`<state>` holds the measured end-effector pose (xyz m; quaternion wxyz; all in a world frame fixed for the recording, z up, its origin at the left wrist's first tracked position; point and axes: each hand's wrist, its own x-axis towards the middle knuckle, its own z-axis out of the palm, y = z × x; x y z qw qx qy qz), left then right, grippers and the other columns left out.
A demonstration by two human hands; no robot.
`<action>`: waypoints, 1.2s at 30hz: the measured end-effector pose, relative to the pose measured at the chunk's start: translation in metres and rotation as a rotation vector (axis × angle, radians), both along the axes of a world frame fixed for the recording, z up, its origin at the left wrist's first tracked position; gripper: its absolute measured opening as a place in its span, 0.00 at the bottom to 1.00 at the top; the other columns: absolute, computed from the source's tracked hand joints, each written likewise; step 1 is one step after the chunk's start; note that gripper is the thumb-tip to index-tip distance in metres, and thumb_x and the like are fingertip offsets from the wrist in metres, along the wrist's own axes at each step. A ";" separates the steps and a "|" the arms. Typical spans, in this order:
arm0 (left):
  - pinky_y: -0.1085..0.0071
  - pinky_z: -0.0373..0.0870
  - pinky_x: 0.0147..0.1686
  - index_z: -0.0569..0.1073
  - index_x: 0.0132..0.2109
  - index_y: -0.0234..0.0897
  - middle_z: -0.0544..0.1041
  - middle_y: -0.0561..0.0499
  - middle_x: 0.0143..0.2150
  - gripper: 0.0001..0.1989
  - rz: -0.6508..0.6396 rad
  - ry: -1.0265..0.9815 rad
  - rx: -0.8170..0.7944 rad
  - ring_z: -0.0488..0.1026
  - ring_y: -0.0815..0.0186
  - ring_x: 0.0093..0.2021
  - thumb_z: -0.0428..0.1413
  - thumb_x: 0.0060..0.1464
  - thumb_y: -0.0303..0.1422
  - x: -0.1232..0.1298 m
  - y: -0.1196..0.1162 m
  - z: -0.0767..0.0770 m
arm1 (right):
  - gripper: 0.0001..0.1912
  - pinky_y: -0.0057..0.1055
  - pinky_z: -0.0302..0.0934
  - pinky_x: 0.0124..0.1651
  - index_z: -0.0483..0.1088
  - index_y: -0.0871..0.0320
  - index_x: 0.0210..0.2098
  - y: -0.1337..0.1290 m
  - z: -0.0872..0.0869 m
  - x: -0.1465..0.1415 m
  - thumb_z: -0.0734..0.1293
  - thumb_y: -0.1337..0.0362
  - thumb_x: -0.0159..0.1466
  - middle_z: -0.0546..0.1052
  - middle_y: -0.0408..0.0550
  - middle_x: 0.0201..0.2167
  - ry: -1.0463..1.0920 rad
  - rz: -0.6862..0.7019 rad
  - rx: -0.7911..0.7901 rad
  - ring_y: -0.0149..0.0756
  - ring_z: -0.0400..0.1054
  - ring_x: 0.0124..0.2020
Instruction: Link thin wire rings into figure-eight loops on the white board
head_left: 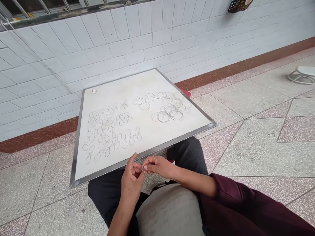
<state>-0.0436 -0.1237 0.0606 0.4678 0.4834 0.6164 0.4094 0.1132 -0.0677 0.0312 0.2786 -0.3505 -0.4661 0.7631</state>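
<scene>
Just off the front edge of the white table, my left hand (133,178) and my right hand (158,167) meet over my lap. A thin wire loop (136,158) is between them. The left fingers are bent round it, with the index finger raised; the right thumb and fingertips pinch it. Something small and reddish shows at the left fingers. On the table, rows of wires twisted into figure-eight shapes (124,141) lie at the left. Round wire rings (163,116) lie overlapping at the right and in the middle.
The square table (145,153) has a metal edge and stands against a white tiled wall (118,49). A small red and white object (94,91) sits near its far left corner. Behind the right edge shows something red (185,93). A stool (304,73) stands far right.
</scene>
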 end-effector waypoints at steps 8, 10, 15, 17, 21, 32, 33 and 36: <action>0.65 0.74 0.38 0.62 0.65 0.43 0.74 0.49 0.42 0.32 0.109 -0.036 0.096 0.74 0.65 0.36 0.60 0.54 0.34 0.010 -0.001 0.007 | 0.25 0.30 0.61 0.36 0.73 0.59 0.33 0.000 0.009 0.001 0.75 0.44 0.52 0.72 0.40 0.27 0.032 -0.034 -0.013 0.28 0.64 0.27; 0.68 0.73 0.35 0.62 0.64 0.43 0.75 0.49 0.43 0.32 0.120 -0.113 0.065 0.74 0.65 0.36 0.61 0.53 0.35 0.011 -0.002 0.011 | 0.24 0.29 0.60 0.36 0.73 0.60 0.33 0.000 0.009 0.001 0.75 0.45 0.52 0.73 0.41 0.27 0.057 -0.035 -0.034 0.27 0.64 0.27; 0.71 0.71 0.33 0.61 0.65 0.42 0.76 0.48 0.42 0.34 0.159 -0.244 0.032 0.73 0.66 0.36 0.62 0.53 0.36 0.012 -0.005 0.013 | 0.22 0.29 0.60 0.37 0.72 0.60 0.32 -0.001 0.007 0.002 0.76 0.47 0.52 0.76 0.42 0.28 0.085 -0.035 -0.084 0.27 0.66 0.27; 0.71 0.70 0.33 0.62 0.64 0.42 0.76 0.48 0.42 0.33 0.169 -0.250 0.046 0.73 0.66 0.36 0.61 0.54 0.36 0.012 -0.006 0.011 | 0.22 0.28 0.60 0.37 0.72 0.60 0.31 -0.001 0.006 0.002 0.76 0.48 0.52 0.76 0.42 0.28 0.088 -0.039 -0.091 0.27 0.66 0.27; 0.70 0.70 0.33 0.63 0.64 0.42 0.77 0.49 0.41 0.31 0.157 -0.242 0.066 0.72 0.66 0.35 0.61 0.54 0.36 0.013 -0.006 0.010 | 0.22 0.28 0.60 0.36 0.72 0.60 0.30 -0.001 0.004 0.002 0.77 0.48 0.52 0.76 0.42 0.27 0.092 -0.042 -0.103 0.27 0.66 0.27; 0.70 0.69 0.31 0.67 0.61 0.41 0.76 0.50 0.39 0.30 0.240 -0.272 0.033 0.72 0.68 0.31 0.62 0.50 0.36 0.012 -0.004 0.009 | 0.22 0.32 0.62 0.40 0.67 0.57 0.37 -0.006 -0.002 -0.003 0.76 0.51 0.54 0.76 0.40 0.28 0.209 -0.016 0.063 0.31 0.70 0.31; 0.70 0.69 0.31 0.67 0.60 0.41 0.75 0.50 0.39 0.30 0.249 -0.275 0.031 0.72 0.68 0.31 0.62 0.50 0.36 0.011 -0.004 0.008 | 0.21 0.32 0.62 0.40 0.67 0.57 0.38 -0.007 -0.002 -0.004 0.76 0.52 0.55 0.76 0.40 0.29 0.203 -0.018 0.089 0.31 0.71 0.32; 0.71 0.69 0.30 0.67 0.60 0.41 0.75 0.51 0.40 0.30 0.254 -0.281 0.033 0.72 0.69 0.31 0.62 0.49 0.35 0.009 -0.004 0.006 | 0.20 0.32 0.62 0.39 0.67 0.57 0.37 -0.008 -0.002 -0.005 0.74 0.51 0.57 0.76 0.41 0.30 0.151 -0.045 0.156 0.32 0.71 0.32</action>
